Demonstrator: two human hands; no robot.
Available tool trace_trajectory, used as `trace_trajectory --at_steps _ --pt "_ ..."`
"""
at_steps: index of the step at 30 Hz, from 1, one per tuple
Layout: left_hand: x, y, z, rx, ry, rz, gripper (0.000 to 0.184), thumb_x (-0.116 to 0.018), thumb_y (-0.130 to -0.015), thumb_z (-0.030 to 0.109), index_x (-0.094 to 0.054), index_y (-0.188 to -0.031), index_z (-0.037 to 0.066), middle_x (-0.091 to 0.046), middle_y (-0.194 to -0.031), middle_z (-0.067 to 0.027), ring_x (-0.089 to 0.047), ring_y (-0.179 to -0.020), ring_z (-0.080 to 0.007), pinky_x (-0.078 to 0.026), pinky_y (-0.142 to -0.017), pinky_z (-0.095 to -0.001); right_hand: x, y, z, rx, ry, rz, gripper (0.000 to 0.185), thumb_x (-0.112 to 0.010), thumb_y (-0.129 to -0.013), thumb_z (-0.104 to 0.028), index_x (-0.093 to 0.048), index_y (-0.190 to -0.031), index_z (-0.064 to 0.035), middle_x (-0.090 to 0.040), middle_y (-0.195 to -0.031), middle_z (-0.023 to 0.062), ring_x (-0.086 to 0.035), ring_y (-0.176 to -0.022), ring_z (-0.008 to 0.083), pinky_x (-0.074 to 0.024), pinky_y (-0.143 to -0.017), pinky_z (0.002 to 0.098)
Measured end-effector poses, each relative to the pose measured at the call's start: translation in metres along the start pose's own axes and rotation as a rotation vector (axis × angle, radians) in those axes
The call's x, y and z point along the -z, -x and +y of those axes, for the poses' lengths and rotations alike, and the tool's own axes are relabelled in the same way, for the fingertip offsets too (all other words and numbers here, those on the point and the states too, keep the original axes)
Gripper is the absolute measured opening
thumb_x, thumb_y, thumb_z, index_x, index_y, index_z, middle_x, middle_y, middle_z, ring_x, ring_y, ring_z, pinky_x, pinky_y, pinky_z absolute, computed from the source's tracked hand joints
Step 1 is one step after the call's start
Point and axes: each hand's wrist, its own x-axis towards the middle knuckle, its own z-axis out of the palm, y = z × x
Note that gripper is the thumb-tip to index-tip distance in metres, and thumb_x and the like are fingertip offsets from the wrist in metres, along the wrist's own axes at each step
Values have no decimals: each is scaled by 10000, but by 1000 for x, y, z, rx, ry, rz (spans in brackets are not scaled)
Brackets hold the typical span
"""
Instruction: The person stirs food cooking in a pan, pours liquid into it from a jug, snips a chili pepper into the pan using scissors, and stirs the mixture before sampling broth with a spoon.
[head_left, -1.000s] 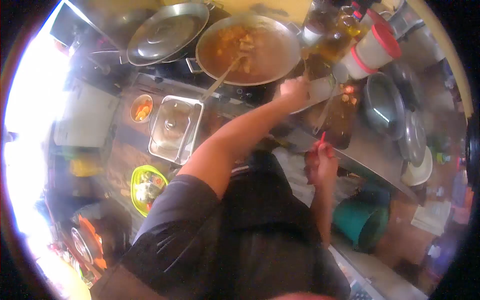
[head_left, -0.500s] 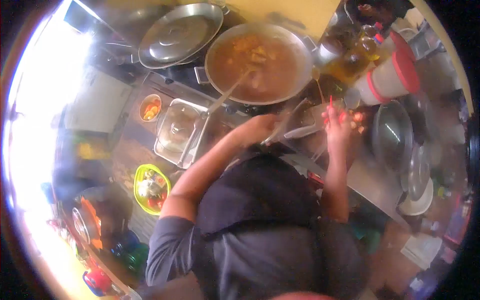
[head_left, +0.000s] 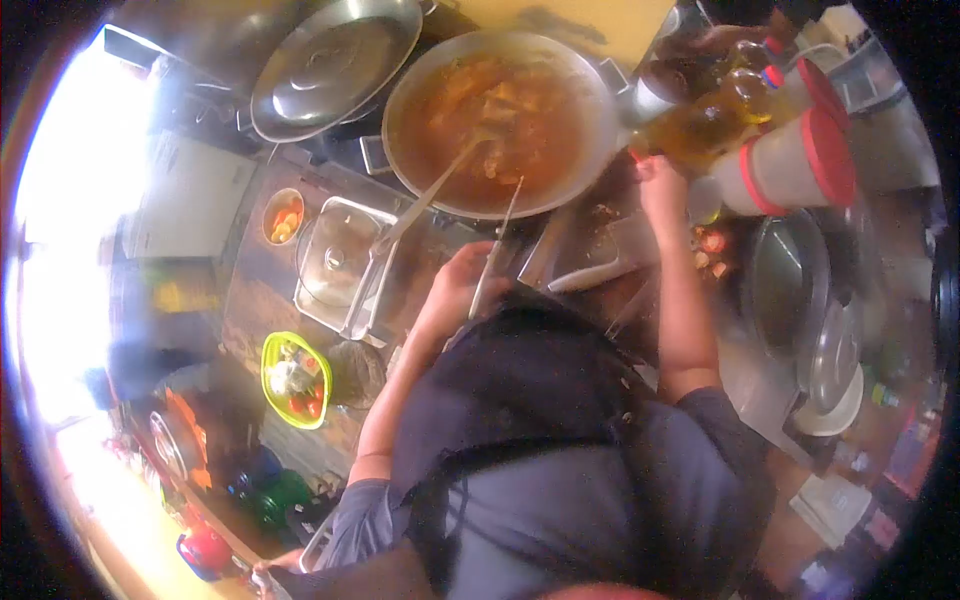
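My left hand (head_left: 465, 285) is closed round a long thin utensil (head_left: 492, 250), which looks like a knife. It points up, its tip overlapping the front rim of a wide pot (head_left: 604, 130) of orange-red stew. Beyond the pot's right handle side, my right hand (head_left: 660, 180) is pinched on a small red item (head_left: 636, 156), too blurred to name. A long-handled ladle (head_left: 430, 195) rests in the stew. Below my right hand lies a dark board (head_left: 590, 245) with a pale flat blade-like thing (head_left: 590, 277) on it. Red and pale cut pieces (head_left: 713, 242) lie to the right.
At the left are a large metal lid (head_left: 335, 70), a rectangular tray (head_left: 303, 290) under a glass lid, a bowl of orange pieces (head_left: 285, 215) and a green basket (head_left: 268, 370). Red-lidded tubs (head_left: 780, 170), oil bottles (head_left: 715, 120) and a dark oval dish (head_left: 785, 280) stand right.
My left hand has drawn back to the left and the utensil in it now points up. My right hand has risen from near my body, past the board, towards the pot's right side.
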Motion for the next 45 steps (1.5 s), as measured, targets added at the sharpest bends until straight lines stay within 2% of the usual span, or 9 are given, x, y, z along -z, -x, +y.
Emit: trace_trajectory --at_steps 7,13,17,18,24,29,39,41,45 --pt "-14 -22 -1 -36 -117 47 508 -698 -727 218 -519 -1163 27 -648 -988 -124 -612 -891 -196 -471 -809 -319 14 -2 51 -138 201 -54 218 -561 -897 -216 -618 -938 -10 -669 -765 104 -641 -695 198 -471 -630 339" --pt "-32 -41 28 -59 -193 98 472 -633 -750 165 -514 -1182 16 -638 -960 -125 -602 -896 -200 -469 -793 -327 32 27 -65 -393 -943 -277 237 -645 -872 -255 -617 -973 -43 -648 -839 17 -593 -693 83 -447 -587 206" --pt "-41 -45 52 -26 -136 86 485 -614 -742 145 -506 -1195 11 -642 -974 -150 -611 -893 -223 -474 -786 -339 11 42 -114 -346 -1024 -365 215 -642 -876 -256 -603 -949 -58 -603 -779 -7 -546 -643 75 -426 -548 196" --pt "-42 -47 50 -96 -148 117 507 -636 -738 173 -504 -1199 7 -641 -965 -181 -619 -881 -265 -475 -782 -351 -3 43 -115 -282 -1107 -361 229 -643 -872 -296 -591 -920 -79 -591 -764 -14 -503 -599 44 -357 -480 179" --pt "-35 -49 50 -177 -160 213 492 -651 -726 178 -540 -1179 23 -644 -907 -220 -635 -819 -315 -482 -747 -378 -21 48 -132 -253 -976 -396 219 -632 -883 -275 -566 -883 -66 -560 -734 -19 -475 -605 48 -367 -524 198" --pt "-35 -48 45 -146 -259 252 373 -593 -751 136 -585 -1115 58 -655 -837 -182 -635 -775 -236 -483 -712 -363 -38 43 -120 -162 -866 -376 253 -634 -872 -284 -560 -901 -44 -552 -678 -20 -511 -587 85 -409 -533 243" --pt "-28 -50 56 59 -195 188 214 -584 -777 166 -621 -952 47 -627 -709 -145 -606 -663 -212 -478 -634 -362 -53 29 -120 -98 -661 -349 327 -640 -866 -299 -557 -944 7 -594 -742 36 -569 -618 113 -457 -554 262" --pt "-27 -56 39 -135 -194 250 231 -583 -775 166 -618 -967 42 -629 -709 -145 -593 -645 -211 -475 -621 -363 -57 29 -121 -126 -705 -350 279 -638 -871 -286 -562 -912 -20 -560 -709 2 -518 -604 86 -421 -552 246" --pt "-21 -58 38 -16 -86 150 259 -584 -768 159 -618 -997 43 -627 -704 -146 -586 -630 -212 -471 -614 -357 -57 29 -126 -185 -788 -410 240 -645 -871 -285 -569 -850 -58 -526 -671 -34 -464 -580 60 -377 -543 223"
